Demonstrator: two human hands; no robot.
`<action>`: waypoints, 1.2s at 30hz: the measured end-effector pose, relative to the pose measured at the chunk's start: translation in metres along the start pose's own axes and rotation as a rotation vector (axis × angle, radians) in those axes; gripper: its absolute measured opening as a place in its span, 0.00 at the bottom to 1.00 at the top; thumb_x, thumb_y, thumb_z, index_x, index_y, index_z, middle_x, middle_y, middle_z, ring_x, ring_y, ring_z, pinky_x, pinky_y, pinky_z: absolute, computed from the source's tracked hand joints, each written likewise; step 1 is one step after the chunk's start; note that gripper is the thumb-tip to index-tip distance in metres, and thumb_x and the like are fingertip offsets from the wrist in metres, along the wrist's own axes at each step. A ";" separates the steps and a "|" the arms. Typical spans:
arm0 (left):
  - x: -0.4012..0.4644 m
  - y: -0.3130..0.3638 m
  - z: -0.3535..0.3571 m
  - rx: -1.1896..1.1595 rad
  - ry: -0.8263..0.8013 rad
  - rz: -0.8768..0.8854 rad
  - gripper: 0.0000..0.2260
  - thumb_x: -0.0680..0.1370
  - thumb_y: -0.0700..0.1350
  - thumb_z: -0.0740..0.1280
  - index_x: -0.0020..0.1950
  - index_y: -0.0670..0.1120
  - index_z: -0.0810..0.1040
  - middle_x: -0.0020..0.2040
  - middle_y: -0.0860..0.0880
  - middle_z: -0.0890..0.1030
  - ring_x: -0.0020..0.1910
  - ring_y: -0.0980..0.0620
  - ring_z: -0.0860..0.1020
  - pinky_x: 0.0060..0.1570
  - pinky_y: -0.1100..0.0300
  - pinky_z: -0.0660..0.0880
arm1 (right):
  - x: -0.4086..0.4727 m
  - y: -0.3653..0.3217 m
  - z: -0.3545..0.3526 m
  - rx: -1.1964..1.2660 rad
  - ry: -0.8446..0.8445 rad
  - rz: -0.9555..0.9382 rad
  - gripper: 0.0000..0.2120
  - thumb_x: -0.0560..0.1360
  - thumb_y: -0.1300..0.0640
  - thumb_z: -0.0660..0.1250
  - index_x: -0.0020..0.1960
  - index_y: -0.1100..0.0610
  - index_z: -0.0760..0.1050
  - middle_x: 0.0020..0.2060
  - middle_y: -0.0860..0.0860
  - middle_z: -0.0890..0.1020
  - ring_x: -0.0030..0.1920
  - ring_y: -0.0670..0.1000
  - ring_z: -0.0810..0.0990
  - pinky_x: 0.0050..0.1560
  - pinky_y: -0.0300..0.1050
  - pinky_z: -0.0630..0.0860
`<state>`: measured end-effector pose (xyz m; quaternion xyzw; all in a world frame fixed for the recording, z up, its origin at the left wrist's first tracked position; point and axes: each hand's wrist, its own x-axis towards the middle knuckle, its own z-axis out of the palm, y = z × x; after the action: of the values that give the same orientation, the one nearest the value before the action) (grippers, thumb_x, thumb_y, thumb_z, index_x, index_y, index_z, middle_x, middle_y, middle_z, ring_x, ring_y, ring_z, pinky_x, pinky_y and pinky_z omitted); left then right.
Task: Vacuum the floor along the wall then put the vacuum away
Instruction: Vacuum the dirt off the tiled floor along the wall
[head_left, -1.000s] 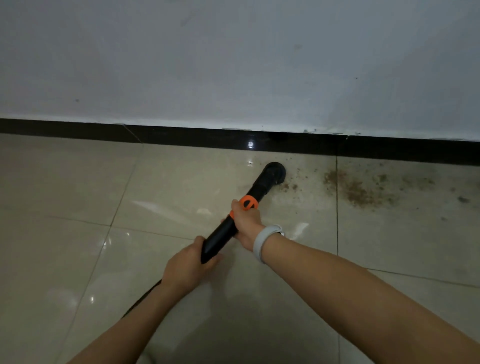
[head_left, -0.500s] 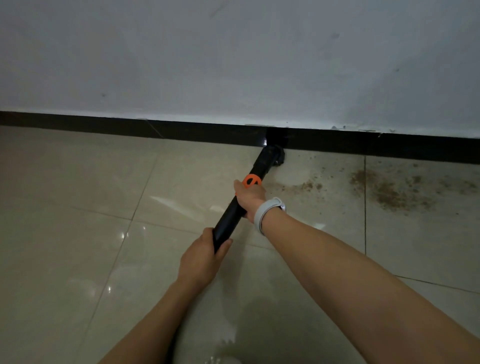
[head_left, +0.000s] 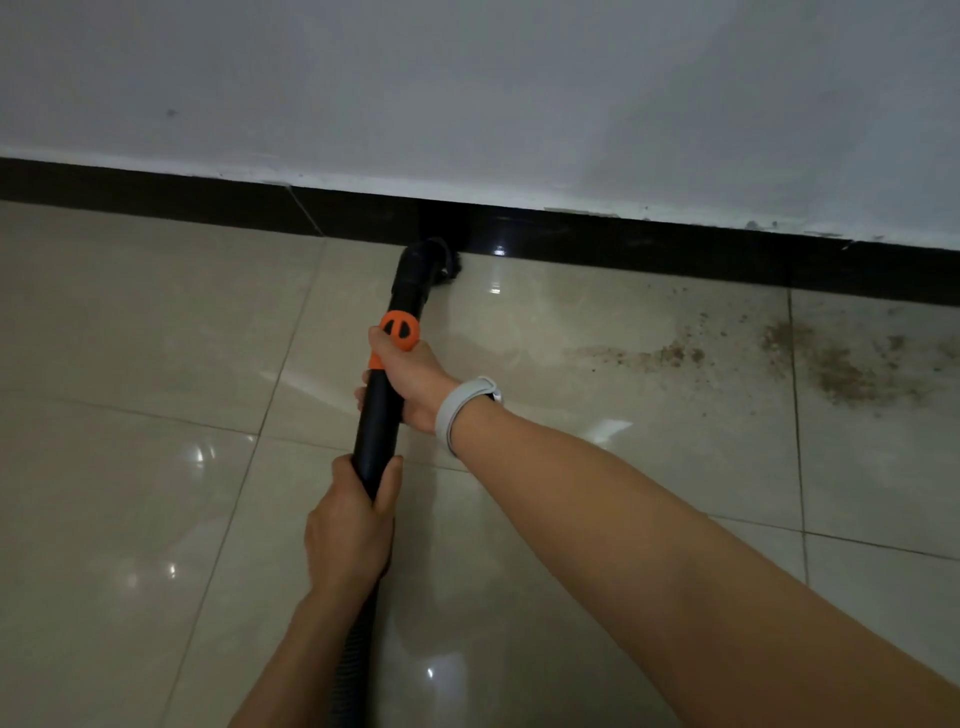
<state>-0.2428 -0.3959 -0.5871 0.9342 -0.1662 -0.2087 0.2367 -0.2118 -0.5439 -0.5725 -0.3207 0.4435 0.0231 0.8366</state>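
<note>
Vacuum wand (head_left: 376, 415), black with an orange collar (head_left: 399, 330), slants down across the tiled floor (head_left: 130, 493) to its brush head (head_left: 434, 260), which sits on the tile right against the dark skirting board (head_left: 675, 249). The right hand (head_left: 413, 382) grips the tube just below the collar, fingers wrapped round it; the left hand (head_left: 348, 535) is curled round the lower end, where the ribbed hose (head_left: 348, 675) begins. A pale wristband (head_left: 460, 410) circles the right wrist.

Brown dirt (head_left: 831, 369) lies scattered well to the right of the head, near the wall (head_left: 467, 93) but not touching the skirting. To do this stretch well, I judge the head should stay flat on the tile and slide rightward along the skirting, slowly enough to lift the grit rather than scatter it. The skirting bounds the far side; open tile lies to the left, to the right and toward the person, so the sweep has room.
</note>
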 end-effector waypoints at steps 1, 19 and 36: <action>0.000 0.000 0.000 -0.018 -0.017 0.007 0.14 0.78 0.57 0.59 0.49 0.47 0.65 0.39 0.43 0.78 0.38 0.41 0.77 0.39 0.50 0.75 | 0.000 0.000 0.001 -0.021 0.020 -0.001 0.12 0.79 0.52 0.62 0.41 0.57 0.67 0.32 0.54 0.72 0.31 0.53 0.73 0.35 0.47 0.76; -0.067 0.087 0.080 -0.011 -0.303 0.286 0.11 0.79 0.55 0.59 0.50 0.49 0.64 0.37 0.51 0.74 0.36 0.46 0.75 0.34 0.56 0.68 | -0.076 -0.007 -0.157 0.054 0.338 -0.149 0.10 0.79 0.53 0.61 0.44 0.57 0.66 0.32 0.54 0.72 0.31 0.52 0.73 0.35 0.47 0.77; -0.096 0.169 0.134 0.174 -0.395 0.490 0.18 0.79 0.57 0.58 0.55 0.43 0.67 0.43 0.44 0.79 0.41 0.43 0.78 0.36 0.55 0.69 | -0.132 -0.034 -0.269 0.267 0.415 -0.170 0.08 0.80 0.53 0.61 0.46 0.58 0.68 0.34 0.55 0.72 0.33 0.54 0.74 0.37 0.49 0.77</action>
<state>-0.4235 -0.5472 -0.5784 0.8247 -0.4460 -0.3078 0.1621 -0.4761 -0.6880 -0.5633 -0.2412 0.5763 -0.1723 0.7616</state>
